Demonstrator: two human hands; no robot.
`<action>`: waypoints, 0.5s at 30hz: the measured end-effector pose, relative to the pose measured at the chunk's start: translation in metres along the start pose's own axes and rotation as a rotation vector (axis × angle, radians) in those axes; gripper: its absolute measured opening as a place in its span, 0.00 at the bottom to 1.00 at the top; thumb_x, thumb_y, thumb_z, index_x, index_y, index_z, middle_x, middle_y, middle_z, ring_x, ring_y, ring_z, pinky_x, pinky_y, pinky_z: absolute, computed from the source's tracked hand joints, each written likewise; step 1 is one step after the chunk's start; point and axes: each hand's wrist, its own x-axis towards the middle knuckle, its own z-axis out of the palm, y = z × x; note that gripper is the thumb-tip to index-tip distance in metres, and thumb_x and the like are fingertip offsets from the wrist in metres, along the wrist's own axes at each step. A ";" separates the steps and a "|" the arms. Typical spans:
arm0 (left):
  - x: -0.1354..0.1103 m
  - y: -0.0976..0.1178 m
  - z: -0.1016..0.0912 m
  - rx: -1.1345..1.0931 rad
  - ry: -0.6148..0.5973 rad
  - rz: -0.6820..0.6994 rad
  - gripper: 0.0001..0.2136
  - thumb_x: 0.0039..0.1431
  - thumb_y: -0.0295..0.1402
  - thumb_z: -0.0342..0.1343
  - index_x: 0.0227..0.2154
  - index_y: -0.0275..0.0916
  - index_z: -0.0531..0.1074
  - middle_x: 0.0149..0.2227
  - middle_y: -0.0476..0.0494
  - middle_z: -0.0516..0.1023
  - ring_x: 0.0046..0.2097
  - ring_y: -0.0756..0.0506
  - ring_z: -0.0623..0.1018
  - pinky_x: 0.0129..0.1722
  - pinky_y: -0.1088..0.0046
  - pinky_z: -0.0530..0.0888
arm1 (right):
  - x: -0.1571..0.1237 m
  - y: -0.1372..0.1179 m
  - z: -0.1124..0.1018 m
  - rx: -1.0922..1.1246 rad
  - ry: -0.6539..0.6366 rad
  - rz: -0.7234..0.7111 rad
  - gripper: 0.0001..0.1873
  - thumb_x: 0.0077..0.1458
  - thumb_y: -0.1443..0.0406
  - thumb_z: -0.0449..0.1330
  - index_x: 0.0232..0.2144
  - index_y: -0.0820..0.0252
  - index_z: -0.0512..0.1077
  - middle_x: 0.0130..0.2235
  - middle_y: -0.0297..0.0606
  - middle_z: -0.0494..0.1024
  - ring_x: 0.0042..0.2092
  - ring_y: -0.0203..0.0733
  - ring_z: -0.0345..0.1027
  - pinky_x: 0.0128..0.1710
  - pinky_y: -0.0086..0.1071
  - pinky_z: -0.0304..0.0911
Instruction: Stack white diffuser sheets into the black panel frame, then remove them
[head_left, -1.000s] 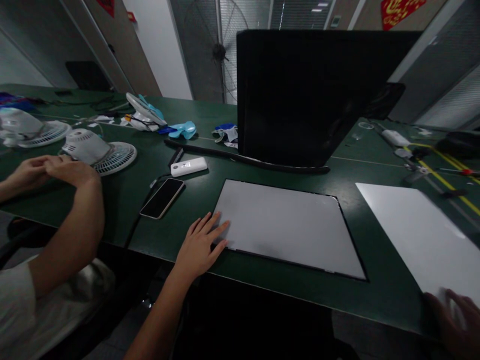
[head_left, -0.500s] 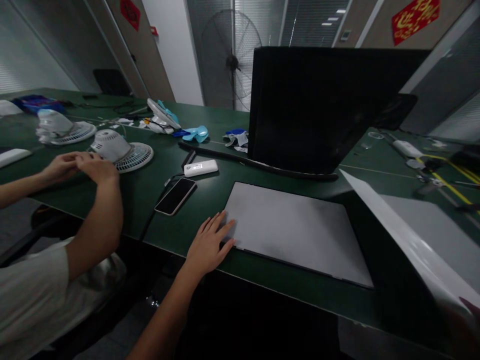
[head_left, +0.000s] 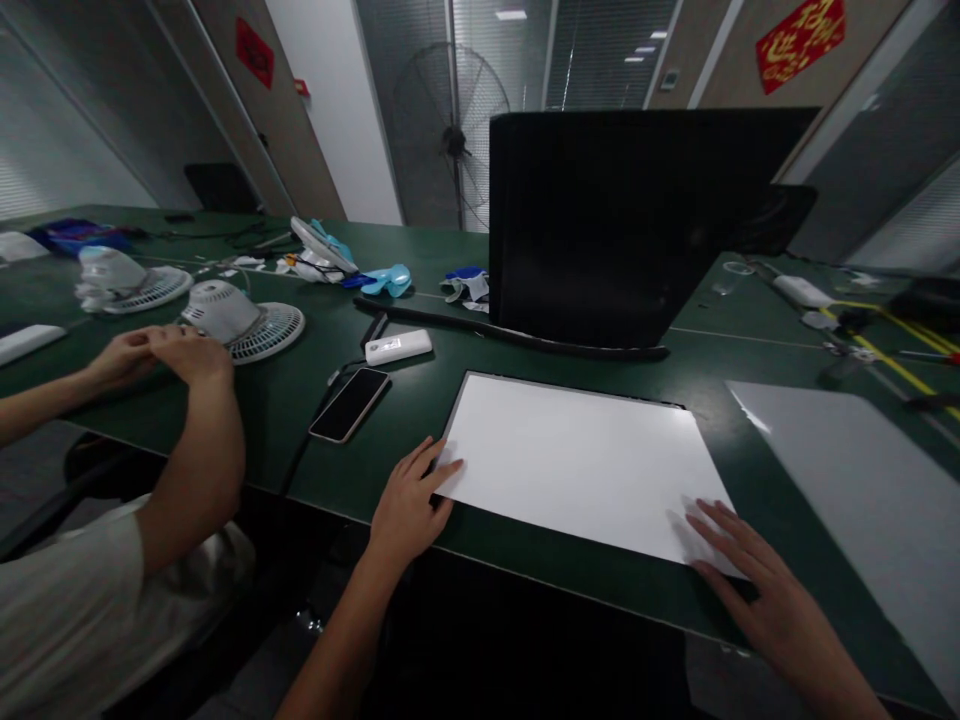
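Note:
A white rectangular sheet (head_left: 570, 460) lies in front of me over a flat panel with a thin dark border (head_left: 574, 388), whose rim shows along the far edge. At the sheet's near left edge is my left hand (head_left: 411, 505), fingers spread, the fingertips touching the sheet. My right hand (head_left: 757, 585) rests at the near right corner, its fingers apart and laid on the surface. Neither hand grips anything. To the right, another pale sheet or panel (head_left: 862, 480) lies on the green table (head_left: 427, 400).
Beyond the sheet stands a large black panel (head_left: 622, 230), with a long dark strip (head_left: 517, 335) at its foot. A phone (head_left: 350, 404) and a white handheld device (head_left: 399, 346) lie left. A co-worker's hands (head_left: 169, 350) are near a small white fan (head_left: 266, 330).
The white sheet, lifted at the right before, now lies flat over the grey panel surface. My right hand has come into view at its right corner; my left hand stays at the left edge.

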 end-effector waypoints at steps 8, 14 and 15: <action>0.001 -0.008 0.005 0.009 -0.005 -0.008 0.27 0.61 0.22 0.50 0.62 0.43 0.77 0.70 0.39 0.73 0.71 0.34 0.70 0.68 0.43 0.71 | -0.009 -0.009 0.006 -0.010 0.194 0.226 0.29 0.75 0.43 0.51 0.62 0.54 0.72 0.65 0.40 0.71 0.68 0.56 0.61 0.72 0.60 0.59; 0.004 -0.005 0.004 0.038 -0.026 -0.036 0.21 0.69 0.33 0.53 0.62 0.46 0.77 0.72 0.38 0.70 0.72 0.32 0.69 0.67 0.42 0.71 | -0.020 -0.002 -0.021 -0.115 0.335 0.321 0.26 0.74 0.46 0.52 0.64 0.50 0.71 0.64 0.42 0.71 0.69 0.57 0.60 0.73 0.59 0.57; 0.005 -0.004 0.004 0.046 -0.028 -0.044 0.20 0.70 0.36 0.54 0.62 0.46 0.77 0.72 0.38 0.70 0.72 0.31 0.69 0.67 0.42 0.71 | -0.027 0.005 -0.030 -0.155 0.373 0.361 0.27 0.74 0.47 0.52 0.67 0.49 0.69 0.67 0.43 0.68 0.71 0.58 0.57 0.74 0.60 0.55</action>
